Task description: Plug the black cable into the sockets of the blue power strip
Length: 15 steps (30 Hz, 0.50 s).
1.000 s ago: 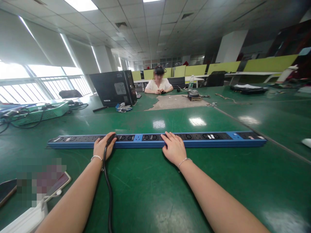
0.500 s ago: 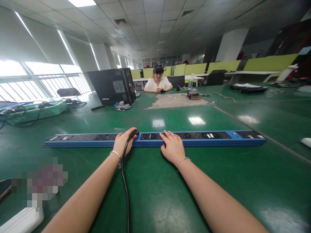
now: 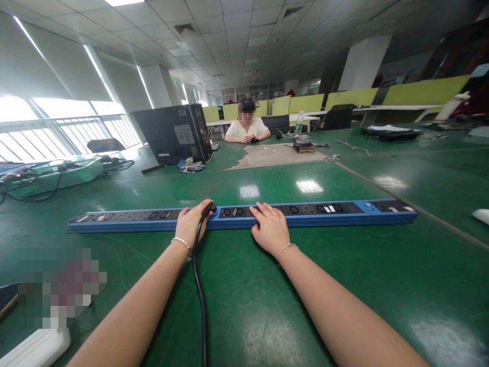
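Your left hand has slid rightward along the power strip since a second ago, carrying the black plug from the sockets on the left to the blue socket panel near the middle; your right hand has stayed at its place on the strip. You have the plug pinched in your left hand, fingers closed round it; it sits over the blue panel, though whether its pins are in cannot be told; its cord runs down past your left wrist toward you. Your right hand is loosely spread, palm down, fingertips resting on the strip's black face and gripping nothing apart; two sockets show between your hands.

The strip lies crosswise in front of you on the green worktop, socket side up, reaching well beyond both hands; farther back stand a black computer case with gloves beside it, and a green basket of cables to the left; another person sits across from you.
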Tool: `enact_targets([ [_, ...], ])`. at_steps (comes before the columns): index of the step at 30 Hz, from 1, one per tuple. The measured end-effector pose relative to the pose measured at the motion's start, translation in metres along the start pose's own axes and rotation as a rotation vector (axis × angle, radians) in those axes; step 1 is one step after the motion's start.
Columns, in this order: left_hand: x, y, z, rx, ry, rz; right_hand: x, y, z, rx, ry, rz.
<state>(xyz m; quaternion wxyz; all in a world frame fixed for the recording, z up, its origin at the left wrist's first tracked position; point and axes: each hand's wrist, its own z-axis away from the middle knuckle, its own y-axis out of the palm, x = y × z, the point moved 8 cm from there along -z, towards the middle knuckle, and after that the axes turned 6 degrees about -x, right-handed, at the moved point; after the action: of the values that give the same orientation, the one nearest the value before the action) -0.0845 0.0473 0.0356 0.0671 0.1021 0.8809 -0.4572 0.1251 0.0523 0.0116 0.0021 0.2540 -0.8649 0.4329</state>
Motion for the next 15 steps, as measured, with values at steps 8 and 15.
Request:
enact_targets([
  [8, 0.016, 0.015, -0.003, 0.029, 0.031, -0.01, 0.0, 0.0, 0.0, -0.006, -0.004, 0.008],
  [15, -0.002, 0.009, 0.0, 0.115, 0.136, -0.089, 0.0, 0.0, 0.0, 0.009, 0.003, 0.009],
])
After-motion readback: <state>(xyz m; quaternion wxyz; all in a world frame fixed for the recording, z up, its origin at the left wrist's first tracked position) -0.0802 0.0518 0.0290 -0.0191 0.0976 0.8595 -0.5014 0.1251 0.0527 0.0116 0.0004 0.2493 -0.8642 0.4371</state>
